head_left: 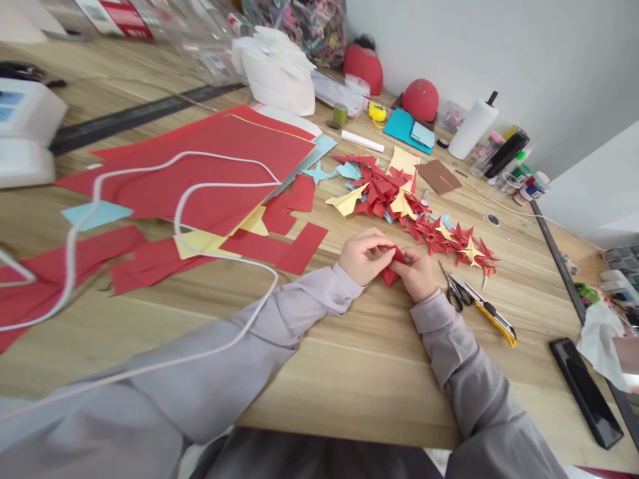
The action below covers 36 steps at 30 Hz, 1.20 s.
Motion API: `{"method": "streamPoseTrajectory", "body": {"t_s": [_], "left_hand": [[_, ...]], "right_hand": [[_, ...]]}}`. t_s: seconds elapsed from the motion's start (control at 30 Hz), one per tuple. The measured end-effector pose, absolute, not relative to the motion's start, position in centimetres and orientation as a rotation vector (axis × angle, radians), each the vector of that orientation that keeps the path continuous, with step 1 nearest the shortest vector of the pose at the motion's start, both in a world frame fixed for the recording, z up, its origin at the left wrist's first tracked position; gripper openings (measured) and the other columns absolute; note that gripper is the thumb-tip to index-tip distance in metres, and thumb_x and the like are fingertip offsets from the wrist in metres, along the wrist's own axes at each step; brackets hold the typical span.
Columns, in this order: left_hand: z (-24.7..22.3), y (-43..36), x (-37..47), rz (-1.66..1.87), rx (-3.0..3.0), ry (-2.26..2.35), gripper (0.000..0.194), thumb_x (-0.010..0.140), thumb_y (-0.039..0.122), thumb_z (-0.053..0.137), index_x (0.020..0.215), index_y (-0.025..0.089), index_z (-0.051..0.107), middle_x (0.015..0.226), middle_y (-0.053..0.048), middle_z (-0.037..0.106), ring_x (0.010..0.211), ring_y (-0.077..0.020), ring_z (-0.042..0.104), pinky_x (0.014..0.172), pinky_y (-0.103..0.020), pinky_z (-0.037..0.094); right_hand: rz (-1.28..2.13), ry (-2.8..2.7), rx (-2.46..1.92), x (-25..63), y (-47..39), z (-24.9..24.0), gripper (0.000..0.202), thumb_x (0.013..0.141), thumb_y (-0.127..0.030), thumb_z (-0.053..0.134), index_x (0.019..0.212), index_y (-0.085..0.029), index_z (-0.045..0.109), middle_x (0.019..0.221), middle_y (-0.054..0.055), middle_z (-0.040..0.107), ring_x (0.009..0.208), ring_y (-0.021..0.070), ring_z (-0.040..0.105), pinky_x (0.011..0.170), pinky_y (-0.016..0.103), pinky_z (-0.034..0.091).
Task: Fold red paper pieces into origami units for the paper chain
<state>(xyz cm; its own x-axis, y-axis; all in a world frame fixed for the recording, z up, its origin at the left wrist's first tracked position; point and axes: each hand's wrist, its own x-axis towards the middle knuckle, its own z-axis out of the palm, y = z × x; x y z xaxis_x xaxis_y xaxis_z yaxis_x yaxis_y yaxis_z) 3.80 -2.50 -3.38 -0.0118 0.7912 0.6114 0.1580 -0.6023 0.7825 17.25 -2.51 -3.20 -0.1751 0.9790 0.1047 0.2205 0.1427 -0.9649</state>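
Note:
Between my two hands is a small folded piece of red paper [391, 274], held just above the wooden table. My left hand [363, 257] pinches its upper left side, and the fingers of my right hand [418, 271] grip it from the right. Part of the paper is hidden behind the fingertips. Right beyond my hands lies a heap of folded paper stars [382, 193], mostly red with some yellow and light blue. A row of red stars [444, 234] trails off from it to the right.
Large red sheets [210, 163] and cut red strips [302, 247] lie on the left, with a white cord [224, 258] running over them. Scissors [454, 293], a yellow cutter knife [492, 316] and a black phone [586, 392] are on the right. Tissues [279, 80] stand at the back.

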Motion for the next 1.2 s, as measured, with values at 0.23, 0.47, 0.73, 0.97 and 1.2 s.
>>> {"method": "streamPoseTrajectory", "body": {"t_s": [0.23,0.47,0.73,0.97,1.2], "left_hand": [[-3.49,-2.39,3.73,1.707,1.807,1.032,0.008,0.069,0.017,0.057,0.071,0.014,0.065,0.068,-0.004,0.059,0.062,-0.0106,0.055,0.055,-0.023,0.046],[-3.63,-2.42,3.6,1.743,1.883,1.129,0.007,0.067,0.018,0.058,0.069,0.017,0.065,0.068,-0.004,0.061,0.065,-0.0125,0.057,0.06,-0.025,0.047],[-3.41,-2.41,3.5,1.755,1.896,1.106,0.01,0.07,0.018,0.056,0.069,0.016,0.065,0.07,-0.005,0.061,0.066,-0.0131,0.057,0.062,-0.026,0.047],[-3.28,-2.42,3.36,1.682,1.846,1.034,0.012,0.075,0.021,0.053,0.073,0.016,0.065,0.074,-0.004,0.059,0.069,-0.0123,0.056,0.065,-0.025,0.046],[-3.4,-2.22,3.41,1.551,1.761,0.965,0.017,0.08,0.026,0.05,0.073,0.015,0.06,0.074,-0.004,0.055,0.072,-0.0122,0.053,0.063,-0.023,0.044]], "right_hand": [[1.119,-1.569,-1.184,17.26,-2.44,-3.59,0.006,0.061,-0.019,0.061,0.061,-0.016,0.057,0.054,-0.003,0.055,0.049,0.0081,0.046,0.049,0.021,0.038],[1.118,-1.567,-1.182,17.27,-2.43,-4.02,0.005,0.06,-0.018,0.062,0.062,-0.016,0.057,0.057,-0.002,0.058,0.05,0.0088,0.049,0.05,0.022,0.04],[1.116,-1.578,-1.191,17.35,-2.47,-4.07,0.007,0.061,-0.019,0.062,0.063,-0.015,0.057,0.056,-0.002,0.056,0.049,0.0082,0.048,0.048,0.021,0.038],[1.101,-1.579,-1.189,17.13,-2.57,-3.51,0.009,0.062,-0.023,0.063,0.061,-0.016,0.057,0.054,-0.003,0.055,0.05,0.0085,0.046,0.049,0.022,0.038],[1.122,-1.557,-1.198,17.3,-2.56,-3.34,0.01,0.06,-0.022,0.064,0.059,-0.016,0.056,0.054,-0.004,0.054,0.049,0.0082,0.045,0.048,0.022,0.037]]}}
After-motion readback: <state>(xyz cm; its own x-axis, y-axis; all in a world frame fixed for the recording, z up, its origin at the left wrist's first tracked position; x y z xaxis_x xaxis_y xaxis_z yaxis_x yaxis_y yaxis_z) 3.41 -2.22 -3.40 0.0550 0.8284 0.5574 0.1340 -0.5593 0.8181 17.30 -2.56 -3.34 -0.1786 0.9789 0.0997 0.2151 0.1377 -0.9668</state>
